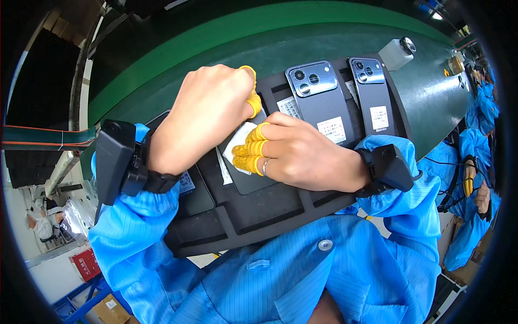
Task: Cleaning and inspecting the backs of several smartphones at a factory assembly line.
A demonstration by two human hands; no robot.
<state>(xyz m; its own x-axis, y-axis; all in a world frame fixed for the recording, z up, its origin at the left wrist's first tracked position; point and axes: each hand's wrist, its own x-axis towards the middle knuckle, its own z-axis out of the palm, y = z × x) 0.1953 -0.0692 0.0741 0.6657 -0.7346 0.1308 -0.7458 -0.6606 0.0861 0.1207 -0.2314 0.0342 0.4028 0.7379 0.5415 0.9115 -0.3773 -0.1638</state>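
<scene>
A dark smartphone point(249, 186) lies tilted over the black foam tray point(199, 236), partly covered by both hands. My left hand point(218, 94) is closed at its upper end, yellow finger cots on the fingertips; its thumb is hidden. With yellow-cotted fingers bent together, my right hand point(302, 154) presses a white wiping cloth point(238, 144) onto the phone's face. To the right, a phone with a triple-lens camera block point(318, 102) and a narrower-looking one point(371, 94) rest in tray slots, each bearing a white label. Another phone point(193, 200) sits at left, partly under my left forearm.
The tray stands on a green workbench point(426, 86). Beyond its far right corner is a white bottle with a metal cap point(397, 54). Other people in blue sleeves point(468, 232) are at the right edge. A red box point(86, 263) and blue frame show at lower left.
</scene>
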